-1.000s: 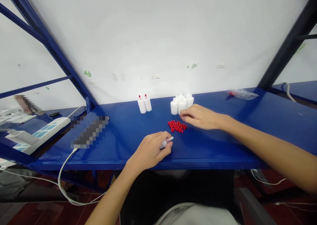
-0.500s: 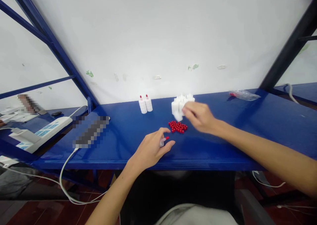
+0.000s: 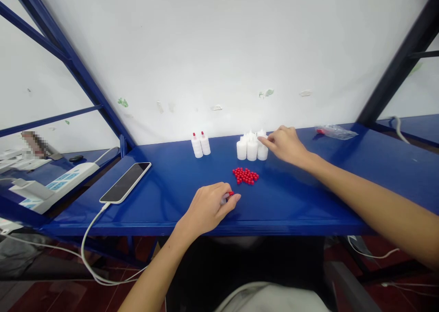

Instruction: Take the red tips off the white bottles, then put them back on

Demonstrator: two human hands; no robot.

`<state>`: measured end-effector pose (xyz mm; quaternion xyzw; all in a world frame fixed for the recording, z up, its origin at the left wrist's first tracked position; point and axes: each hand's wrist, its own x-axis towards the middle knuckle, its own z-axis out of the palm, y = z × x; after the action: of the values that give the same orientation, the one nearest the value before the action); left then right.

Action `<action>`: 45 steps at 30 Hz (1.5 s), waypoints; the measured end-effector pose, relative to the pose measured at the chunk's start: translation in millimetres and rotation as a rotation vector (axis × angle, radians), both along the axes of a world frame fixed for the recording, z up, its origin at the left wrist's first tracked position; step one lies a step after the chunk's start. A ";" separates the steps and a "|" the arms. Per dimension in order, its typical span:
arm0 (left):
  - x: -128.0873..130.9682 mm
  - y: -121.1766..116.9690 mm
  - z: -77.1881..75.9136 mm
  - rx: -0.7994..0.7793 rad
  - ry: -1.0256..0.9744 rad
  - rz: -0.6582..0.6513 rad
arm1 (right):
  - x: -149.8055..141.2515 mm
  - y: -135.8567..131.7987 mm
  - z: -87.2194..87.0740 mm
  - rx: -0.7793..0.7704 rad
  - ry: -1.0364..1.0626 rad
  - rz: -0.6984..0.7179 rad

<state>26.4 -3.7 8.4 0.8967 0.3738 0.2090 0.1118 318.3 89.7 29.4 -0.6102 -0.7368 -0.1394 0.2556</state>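
My left hand (image 3: 212, 204) rests near the front of the blue table, its fingers closed around a small whitish bottle (image 3: 224, 198) with a red cap; the palm hides most of it. At the right side of a cluster of white bottles (image 3: 251, 151), my right hand (image 3: 286, 145) has its fingertips on the rightmost front white bottle (image 3: 262, 154), which stands upright. Its other fingers are partly hidden. Between the hands lies a pile of small red caps (image 3: 245, 175). Two red-capped white bottles (image 3: 201, 145) stand side by side at the back left.
A phone (image 3: 126, 183) lies on the left with a white charging cable (image 3: 89, 229) running off the front edge. Farther left is a white power strip (image 3: 65, 186). A clear plastic bag (image 3: 338, 132) with something red sits at the back right, near the wall.
My right hand has moved back and to the right; the blurred white bottle it held over the caps is now no longer there. My left fingers have drawn closer together around the small bottle.
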 end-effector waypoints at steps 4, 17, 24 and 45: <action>-0.2 -2.3 1.5 -0.013 -0.044 -0.006 | -8.2 -21.3 15.2 -0.025 0.138 0.081; -2.8 2.0 -4.5 -0.030 -0.068 -0.137 | -87.6 -79.0 -8.7 0.072 -0.363 0.798; -2.3 -1.4 -0.8 0.094 -0.033 -0.116 | -74.3 -77.1 1.4 -0.095 -0.165 0.878; -1.9 -1.2 -0.4 0.021 -0.013 -0.039 | -19.8 -39.8 18.0 -0.645 -0.121 0.535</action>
<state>24.5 -4.9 7.9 0.9037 0.3532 0.2163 0.1088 298.5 49.9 47.5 -0.4368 -0.8889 0.1339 0.0350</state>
